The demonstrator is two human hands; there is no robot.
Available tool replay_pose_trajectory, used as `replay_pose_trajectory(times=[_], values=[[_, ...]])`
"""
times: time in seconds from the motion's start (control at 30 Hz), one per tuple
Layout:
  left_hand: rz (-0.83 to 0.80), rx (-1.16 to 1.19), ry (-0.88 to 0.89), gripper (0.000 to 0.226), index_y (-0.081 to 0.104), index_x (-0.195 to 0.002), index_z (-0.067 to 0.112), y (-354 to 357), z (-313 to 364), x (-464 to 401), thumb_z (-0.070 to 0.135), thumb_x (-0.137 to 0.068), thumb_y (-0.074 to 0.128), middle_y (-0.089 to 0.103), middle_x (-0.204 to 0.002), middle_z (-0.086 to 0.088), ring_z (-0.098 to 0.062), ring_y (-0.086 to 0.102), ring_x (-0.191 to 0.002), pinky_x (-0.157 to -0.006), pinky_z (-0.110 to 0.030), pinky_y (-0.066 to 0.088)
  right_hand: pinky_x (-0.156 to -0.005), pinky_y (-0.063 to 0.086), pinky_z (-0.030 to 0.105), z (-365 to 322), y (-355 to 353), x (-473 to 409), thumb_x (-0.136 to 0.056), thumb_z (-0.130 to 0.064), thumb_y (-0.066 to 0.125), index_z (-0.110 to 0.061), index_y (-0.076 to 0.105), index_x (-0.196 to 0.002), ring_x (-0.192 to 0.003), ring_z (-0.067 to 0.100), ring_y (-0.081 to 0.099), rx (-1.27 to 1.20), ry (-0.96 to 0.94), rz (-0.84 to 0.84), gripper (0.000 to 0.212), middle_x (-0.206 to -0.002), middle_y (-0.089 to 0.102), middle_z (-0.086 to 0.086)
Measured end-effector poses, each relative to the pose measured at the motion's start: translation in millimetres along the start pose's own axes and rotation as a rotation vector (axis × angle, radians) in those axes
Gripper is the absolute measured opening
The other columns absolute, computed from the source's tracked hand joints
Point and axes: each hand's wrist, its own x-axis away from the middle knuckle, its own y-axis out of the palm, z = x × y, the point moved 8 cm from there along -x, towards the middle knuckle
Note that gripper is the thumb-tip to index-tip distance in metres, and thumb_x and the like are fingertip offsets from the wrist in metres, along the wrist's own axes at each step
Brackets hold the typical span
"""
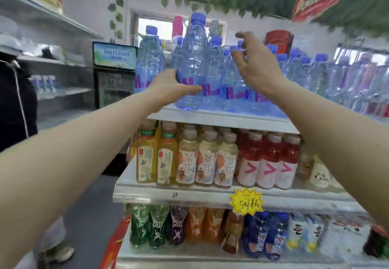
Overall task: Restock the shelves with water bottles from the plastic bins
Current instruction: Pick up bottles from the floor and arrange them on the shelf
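Observation:
A clear water bottle (194, 58) with a blue cap and a purple label stands at the front left of the top shelf (221, 119). My left hand (174, 85) grips its lower body, thumb across the label. My right hand (256, 64) hovers over the row of water bottles (231, 75) just right of it, fingers loosely curled and holding nothing. Several more blue-capped water bottles (315, 75) fill the top shelf to the right. No plastic bin is in view.
Tea bottles (189, 157) and red drink bottles (269, 161) fill the middle shelf, soda bottles (160, 226) the one below. A drinks fridge (114, 73) stands behind at the left. A person in dark clothing (14, 104) stands at the left edge.

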Motion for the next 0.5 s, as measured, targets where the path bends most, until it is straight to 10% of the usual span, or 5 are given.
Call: replay_pose_trajectory(times=[0.5], values=[[-0.072, 0.026, -0.059, 0.052, 0.049, -0.120, 0.021, 11, -52, -54, 0.042, -0.080, 0.075, 0.063, -0.107, 0.005, -0.018, 0.061, -0.100, -0.088, -0.034, 0.047, -0.085, 0.036, 0.041, 7, 66, -50, -0.101, -0.036, 0.048, -0.024, 0.021, -0.150, -0.114, 0.040, 0.051, 0.032, 0.133, -0.172, 0.057, -0.136, 0.045, 0.020]])
